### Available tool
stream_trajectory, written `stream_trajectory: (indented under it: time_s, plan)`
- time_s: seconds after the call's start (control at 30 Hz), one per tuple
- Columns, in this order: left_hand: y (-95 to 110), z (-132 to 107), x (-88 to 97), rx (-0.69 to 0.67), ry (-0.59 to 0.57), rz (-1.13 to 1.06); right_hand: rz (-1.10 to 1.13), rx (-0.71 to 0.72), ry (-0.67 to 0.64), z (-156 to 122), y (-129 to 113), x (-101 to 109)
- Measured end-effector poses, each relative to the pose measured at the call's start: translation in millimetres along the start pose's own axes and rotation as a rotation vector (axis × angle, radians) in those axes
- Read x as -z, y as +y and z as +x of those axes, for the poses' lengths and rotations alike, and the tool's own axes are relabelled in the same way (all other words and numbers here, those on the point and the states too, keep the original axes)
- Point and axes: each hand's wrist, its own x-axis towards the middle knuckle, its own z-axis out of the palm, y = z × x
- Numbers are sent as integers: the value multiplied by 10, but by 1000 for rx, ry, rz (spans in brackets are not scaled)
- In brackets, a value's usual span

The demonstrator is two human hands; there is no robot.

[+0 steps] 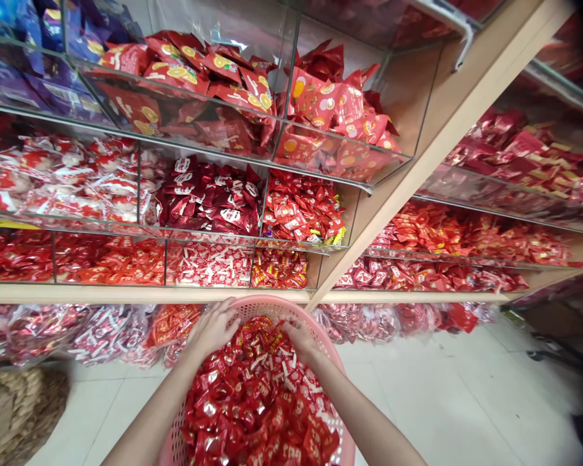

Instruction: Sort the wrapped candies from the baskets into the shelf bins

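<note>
A pink plastic basket (267, 305) sits low in the middle, heaped with small red wrapped candies (257, 401). My left hand (214, 329) rests on the far left of the heap, fingers curled down into the candies by the rim. My right hand (298, 336) lies on the far right of the heap, fingers bent and partly buried among the wrappers. What either hand grips, if anything, is hidden. Just beyond the basket stands the lowest shelf compartment of small red candies (279, 268).
A wooden shelf unit (393, 194) with clear dividers holds bins of red and purple sweets. Clear bags of candy (102, 333) lie under the shelf. A woven basket (14, 408) is at the lower left. White tiled floor (457, 395) spreads to the right.
</note>
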Motion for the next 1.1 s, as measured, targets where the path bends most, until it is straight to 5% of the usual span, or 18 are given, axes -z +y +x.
stream_trajectory:
  time_s: [0.13, 0.3, 0.43, 0.7, 1.1]
  plan:
    - [-9, 3, -14, -6, -7, 24, -125, 30, 14, 50, 112, -33]
    - [-15, 0, -14, -9, -2, 22, -411, 387, 47, 122, 181, -116]
    - [-15, 2, -8, -9, -3, 19, -530, 533, 4, 71, 213, -172]
    - [-50, 10, -52, -3, 1, 4, -734, 543, 39, 28, 168, -243]
    - [-24, -4, -34, 1, 18, -15, -711, 562, 98, 32, 153, -327]
